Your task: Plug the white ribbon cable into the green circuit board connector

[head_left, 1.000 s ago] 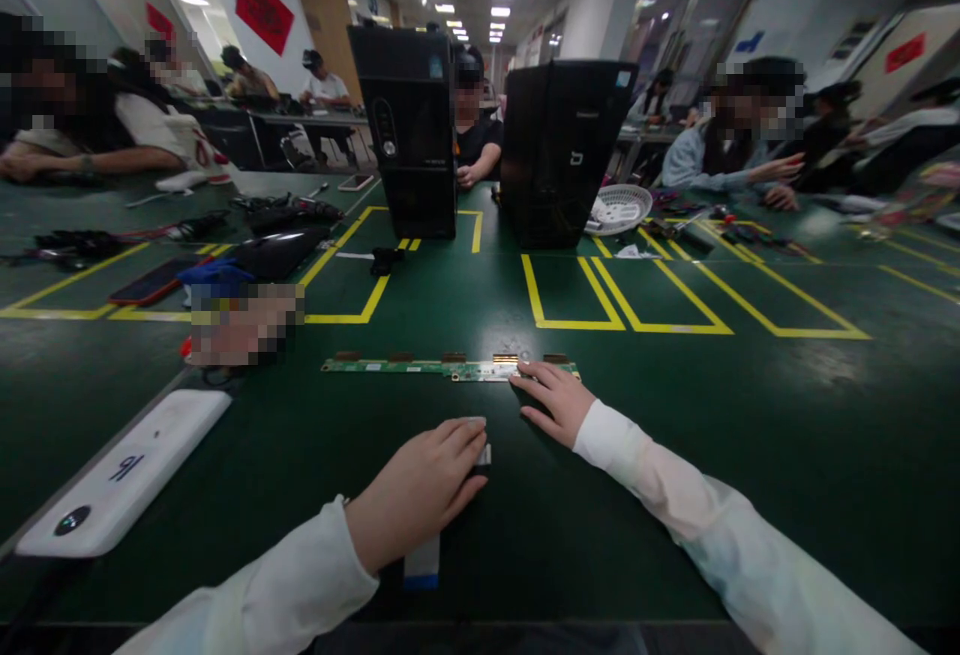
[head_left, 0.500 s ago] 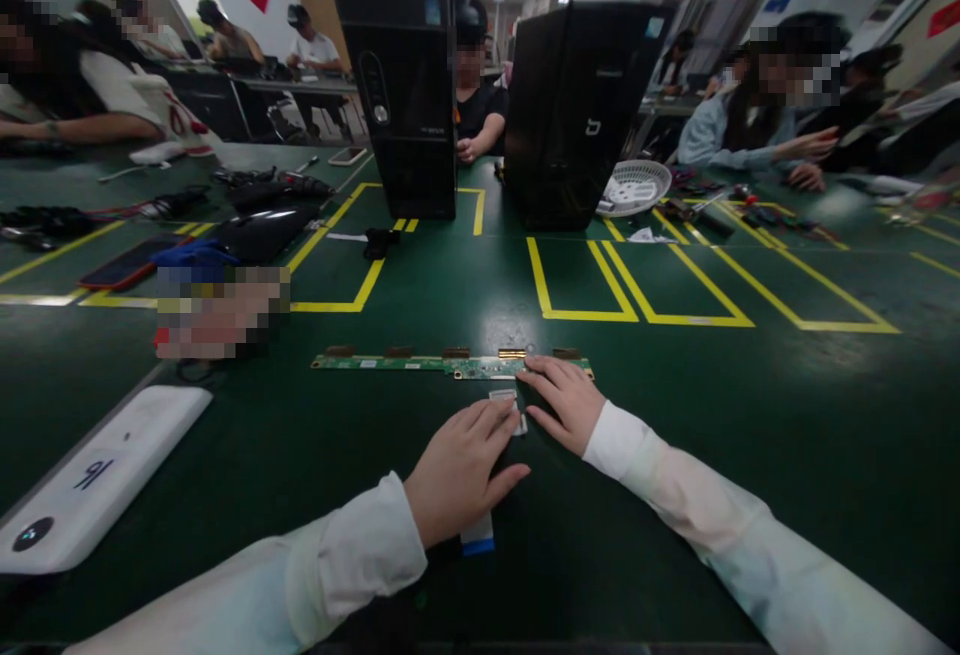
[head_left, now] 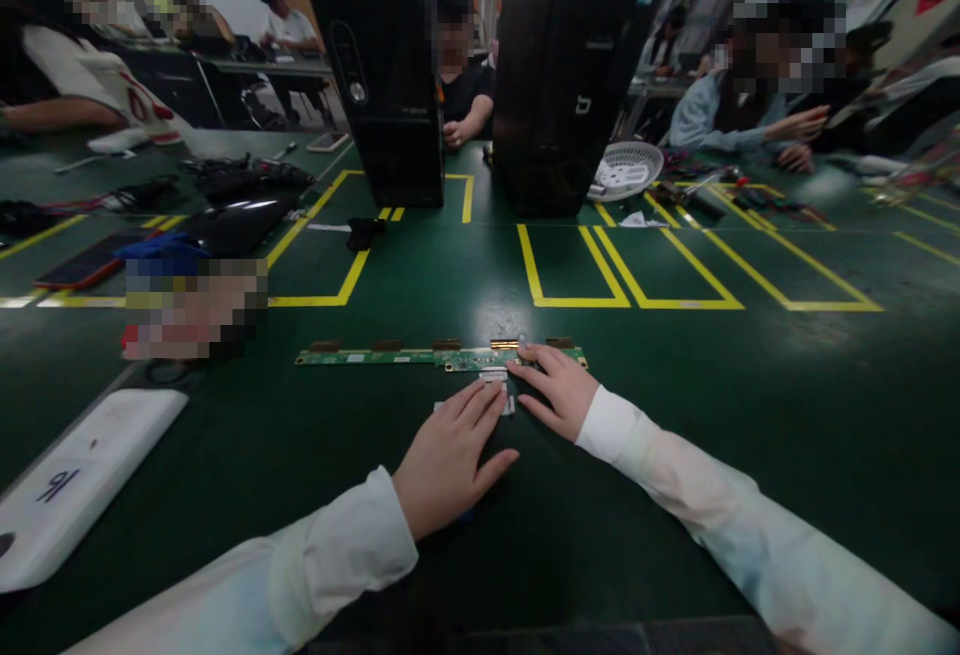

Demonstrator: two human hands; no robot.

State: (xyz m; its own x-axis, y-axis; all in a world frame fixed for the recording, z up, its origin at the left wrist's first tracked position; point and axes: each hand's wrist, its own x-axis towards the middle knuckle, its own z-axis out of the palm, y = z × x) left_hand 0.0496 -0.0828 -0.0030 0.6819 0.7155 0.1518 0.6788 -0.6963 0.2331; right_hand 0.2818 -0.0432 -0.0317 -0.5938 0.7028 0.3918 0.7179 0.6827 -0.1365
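A long, narrow green circuit board (head_left: 360,358) with copper-coloured tabs along its far edge lies crosswise on the table. My right hand (head_left: 559,393) rests at its right part, fingers spread, the fingertips on or just at the board. Palm down, my left hand (head_left: 450,457) lies over a white flat ribbon cable (head_left: 493,375), fingers stretched out and thumb apart. The cable's far end is at the board's near edge; whether it sits in a connector is too small to tell. Most of the cable is hidden under my left hand.
Two black computer towers (head_left: 375,85) (head_left: 574,85) stand across the green table. A white numbered case (head_left: 97,470) lies at left, beside a blurred-out item, a phone and cables (head_left: 247,175). A white basket (head_left: 628,170) stands at back right. Several people sit around.
My left hand and the ribbon cable have moved forward, so the cable's end now meets the board's edge. The blue cable end is mostly covered now. The camera view has shifted slightly.
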